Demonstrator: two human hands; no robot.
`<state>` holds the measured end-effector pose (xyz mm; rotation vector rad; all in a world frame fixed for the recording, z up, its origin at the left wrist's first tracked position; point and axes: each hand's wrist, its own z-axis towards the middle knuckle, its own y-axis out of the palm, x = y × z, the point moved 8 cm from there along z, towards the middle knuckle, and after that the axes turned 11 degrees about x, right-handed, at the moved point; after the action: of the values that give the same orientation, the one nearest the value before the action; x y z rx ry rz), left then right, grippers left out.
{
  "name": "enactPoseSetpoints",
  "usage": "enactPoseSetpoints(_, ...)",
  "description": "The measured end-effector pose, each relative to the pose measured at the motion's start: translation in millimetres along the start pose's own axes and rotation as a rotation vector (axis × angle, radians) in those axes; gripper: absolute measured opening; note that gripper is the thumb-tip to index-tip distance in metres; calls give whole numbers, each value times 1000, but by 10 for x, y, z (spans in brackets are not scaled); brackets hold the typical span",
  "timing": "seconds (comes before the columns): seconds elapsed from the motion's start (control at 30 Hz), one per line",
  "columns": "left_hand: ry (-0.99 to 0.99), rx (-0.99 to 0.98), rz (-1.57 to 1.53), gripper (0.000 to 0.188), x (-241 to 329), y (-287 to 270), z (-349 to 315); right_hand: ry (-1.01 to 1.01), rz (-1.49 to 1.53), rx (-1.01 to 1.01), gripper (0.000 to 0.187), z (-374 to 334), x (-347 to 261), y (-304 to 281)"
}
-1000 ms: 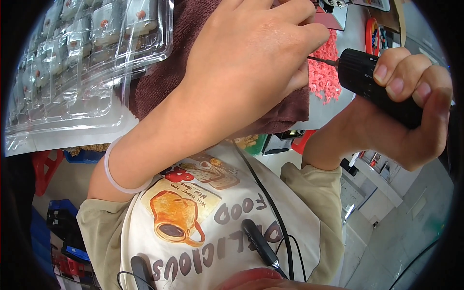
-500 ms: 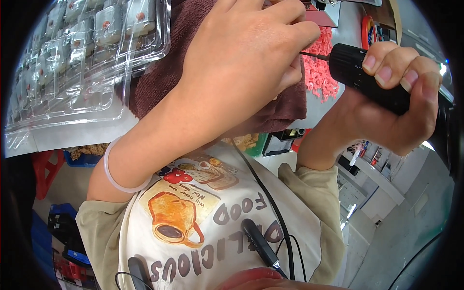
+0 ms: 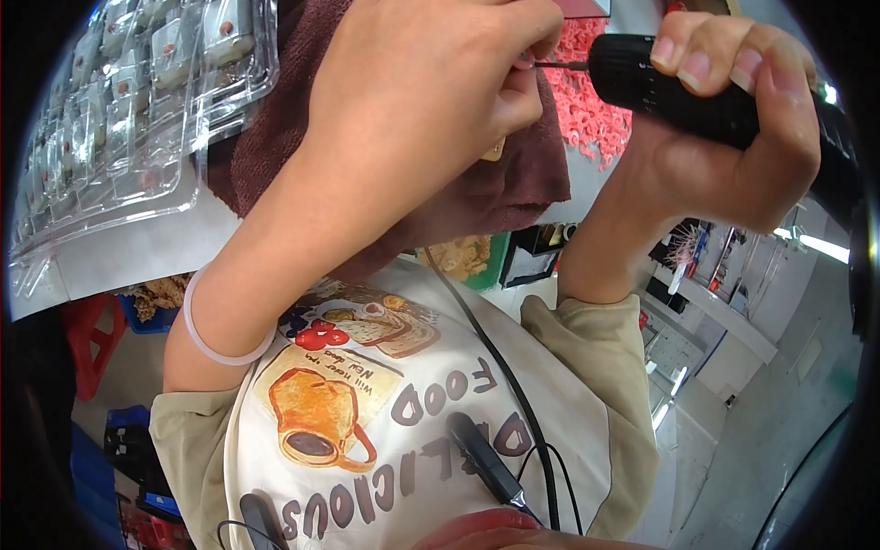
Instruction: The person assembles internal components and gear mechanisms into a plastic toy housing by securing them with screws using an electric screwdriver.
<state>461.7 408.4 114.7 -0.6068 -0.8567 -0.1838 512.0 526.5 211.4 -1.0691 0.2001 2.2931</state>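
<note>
My right hand [image 3: 733, 101] is wrapped round a black electric screwdriver [image 3: 628, 78], held nearly level with its thin bit pointing left. The tip of the bit [image 3: 559, 65] reaches the fingertips of my left hand [image 3: 431, 82]. Those fingers are pinched together above a dark maroon towel [image 3: 522, 188]. What they hold is mostly covered by the hand and too small to name. A small yellowish piece [image 3: 495, 150] peeks out below the left palm.
Clear plastic trays [image 3: 206, 137] with several grey-white parts stand at the left on the pale table [image 3: 137, 243]. A heap of small pink-red pieces [image 3: 587, 101] lies beyond the towel. Beneath the table edge is a green bin [image 3: 498, 261], and a red stool [image 3: 95, 344] stands lower left.
Both hands and the screwdriver have shifted left and up in the picture. The trays and towel have also slid left in view. The grip of each hand looks the same.
</note>
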Motion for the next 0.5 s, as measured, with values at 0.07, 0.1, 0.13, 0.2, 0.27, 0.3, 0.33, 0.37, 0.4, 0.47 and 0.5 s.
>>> enactPoseSetpoints(0.07, 203, 301, -140, 23, -71, 100, -31, -22, -32, 10, 19, -38, -56, 106)
enactPoseSetpoints(0.1, 408, 600, -280, 16, -36, -16, -141, -35, -49, 18, 21, -51, -71, 148)
enactPoseSetpoints(0.13, 414, 592, -293, 16, 91, -121, -100, -48, -75, 34, 23, -62, -71, 149)
enactPoseSetpoints(0.2, -23, 61, -34, 17, 41, 8, 39, -72, -113, 59, 28, -84, -85, 169)
enactPoseSetpoints(0.27, 190, 317, -180, 18, -45, 98, -30, -105, -123, 66, 34, -83, -144, 230)
enactPoseSetpoints(0.3, 401, 554, -341, 18, 110, -104, -60, -82, -204, 71, 44, -119, -158, 209)
enactPoseSetpoints(0.33, 405, 548, -336, 18, 165, -169, -90, -83, -200, 77, 44, -132, -149, 182)
enactPoseSetpoints(0.37, 188, 292, -181, 18, 121, -75, -56, -77, -136, 92, 39, -137, -129, 147)
enactPoseSetpoints(0.4, -18, 40, -28, 19, 8, 21, 20, -82, -78, 110, 34, -116, -72, 117)
enactPoseSetpoints(0.47, -47, -30, -42, 24, 8, -6, 82, -123, -130, 88, 28, -132, -68, 104)
enactPoseSetpoints(0.5, -86, -89, -57, 30, 3, 12, 68, -163, -178, 54, 24, -149, -88, 117)
